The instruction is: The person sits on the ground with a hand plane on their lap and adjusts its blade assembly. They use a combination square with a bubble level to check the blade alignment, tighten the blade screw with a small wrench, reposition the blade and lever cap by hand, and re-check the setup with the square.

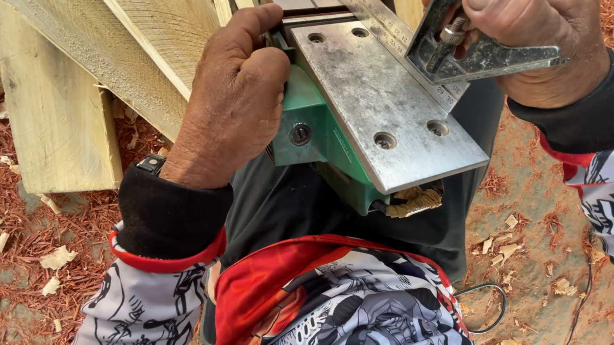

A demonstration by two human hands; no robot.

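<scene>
An electric planer (362,109), green-bodied, lies upturned across the person's lap with its bright metal sole plate (381,102) facing the camera. The left hand (236,98) is curled tightly around the planer's left edge beside the gap between the two sole sections, fingers folded in and thumb on top, steadying the body. The right hand (533,12) is closed on the stock of a metal try square (464,38), whose ruled blade (373,15) lies along the sole's right edge, touching the metal. Rough-sawn boards (107,56) lean behind, and red sawdust and shavings (29,243) litter the ground. A dark cord (486,307) loops near the knee; whether the tool is connected cannot be told. Judged risks: the left fingertips sit close to the cutter gap, so a slip or an accidental start could injure them; the planer rests only on the lap and could roll; a tilted square would give a false reading.
</scene>
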